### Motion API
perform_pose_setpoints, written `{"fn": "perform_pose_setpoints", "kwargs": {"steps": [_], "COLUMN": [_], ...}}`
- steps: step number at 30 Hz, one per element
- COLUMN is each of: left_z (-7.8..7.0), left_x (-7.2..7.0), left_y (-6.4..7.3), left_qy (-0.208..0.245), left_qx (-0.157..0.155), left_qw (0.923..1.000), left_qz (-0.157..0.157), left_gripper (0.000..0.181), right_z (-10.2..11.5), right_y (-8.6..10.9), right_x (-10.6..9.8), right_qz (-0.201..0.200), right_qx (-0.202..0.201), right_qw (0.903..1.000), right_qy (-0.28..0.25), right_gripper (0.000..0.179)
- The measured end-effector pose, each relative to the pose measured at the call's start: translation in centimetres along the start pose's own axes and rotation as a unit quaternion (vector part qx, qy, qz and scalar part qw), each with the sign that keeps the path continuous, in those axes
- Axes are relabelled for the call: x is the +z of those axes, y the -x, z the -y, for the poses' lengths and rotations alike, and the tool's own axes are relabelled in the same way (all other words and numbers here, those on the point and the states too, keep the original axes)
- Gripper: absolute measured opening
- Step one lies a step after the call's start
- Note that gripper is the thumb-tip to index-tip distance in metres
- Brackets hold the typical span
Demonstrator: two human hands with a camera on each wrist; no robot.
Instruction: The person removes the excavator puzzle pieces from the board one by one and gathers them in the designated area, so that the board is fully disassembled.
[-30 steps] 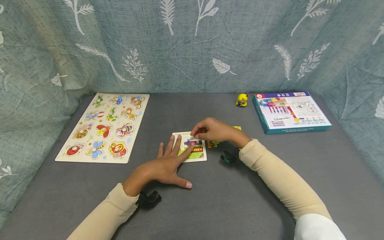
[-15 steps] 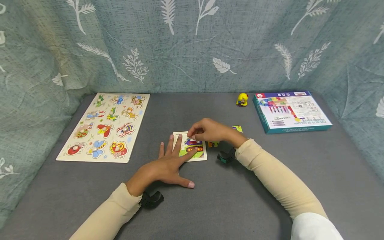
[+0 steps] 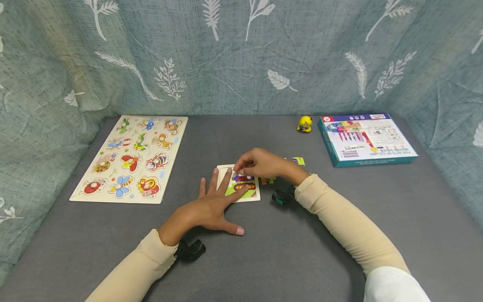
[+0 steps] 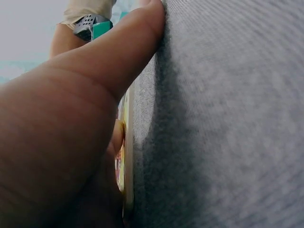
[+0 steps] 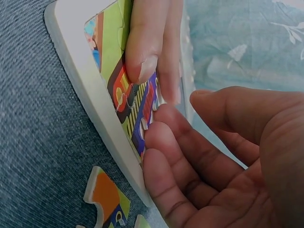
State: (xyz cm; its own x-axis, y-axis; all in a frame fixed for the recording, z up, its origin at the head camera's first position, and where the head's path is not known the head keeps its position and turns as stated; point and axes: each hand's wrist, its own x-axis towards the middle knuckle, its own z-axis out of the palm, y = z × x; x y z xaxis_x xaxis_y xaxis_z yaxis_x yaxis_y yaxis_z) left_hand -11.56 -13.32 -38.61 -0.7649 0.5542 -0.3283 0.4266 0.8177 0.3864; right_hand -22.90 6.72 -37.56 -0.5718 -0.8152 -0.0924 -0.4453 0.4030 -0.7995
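A small wooden jigsaw tray [image 3: 257, 198] lies mid-table, with fitted pieces showing a purple tracked vehicle [image 3: 243, 180] on green. My left hand [image 3: 207, 214] rests over its left and lower part, fingers spread, thumb out on the table. In the right wrist view, left-hand fingers [image 5: 145, 47] press on the picture. My right hand [image 3: 262, 163] is at the tray's upper part. Its bent fingertips [image 5: 161, 137] touch the pieces' edge, while the thumb stands apart; no piece shows between them. Loose jigsaw pieces [image 3: 268, 180] lie right of the tray, partly hidden beneath the right hand and wrist.
A wooden insect peg puzzle board [image 3: 130, 159] lies at the left. At the back right is a teal-sided box [image 3: 367, 140], with a small yellow toy figure [image 3: 304, 125] beside it. A patterned curtain [image 3: 234, 63] hangs behind the grey table.
My right hand has shifted slightly left along the tray's upper part. My left hand has edged slightly right and stays on the tray; more of the vehicle picture shows.
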Motion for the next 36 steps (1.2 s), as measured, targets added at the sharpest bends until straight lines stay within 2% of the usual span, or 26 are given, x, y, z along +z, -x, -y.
{"fn": "perform_pose_setpoints", "kwargs": {"steps": [20,28,36], "left_z": [-0.09,-0.22,-0.48], "left_x": [0.09,-0.02,-0.08], "left_y": [-0.06,-0.15,-0.21], "left_qy": [-0.008,-0.017,-0.005], "left_qx": [-0.005,-0.009,-0.008], "left_qw": [0.9999,0.9998,0.9999], "left_qz": [-0.007,-0.005,-0.008], "left_gripper": [0.106,0.108,0.108], "right_z": [0.35,0.54,0.52], "right_y": [0.02,0.12,0.06], "right_x": [0.13,0.04,-0.10], "right_qz": [-0.028,-0.020,-0.028], "right_qx": [-0.009,0.008,-0.005], "right_qw": [0.9995,0.9998,0.9994], "right_qy": [0.010,-0.005,-0.019], "right_gripper": [0.014,0.016,0.016]}}
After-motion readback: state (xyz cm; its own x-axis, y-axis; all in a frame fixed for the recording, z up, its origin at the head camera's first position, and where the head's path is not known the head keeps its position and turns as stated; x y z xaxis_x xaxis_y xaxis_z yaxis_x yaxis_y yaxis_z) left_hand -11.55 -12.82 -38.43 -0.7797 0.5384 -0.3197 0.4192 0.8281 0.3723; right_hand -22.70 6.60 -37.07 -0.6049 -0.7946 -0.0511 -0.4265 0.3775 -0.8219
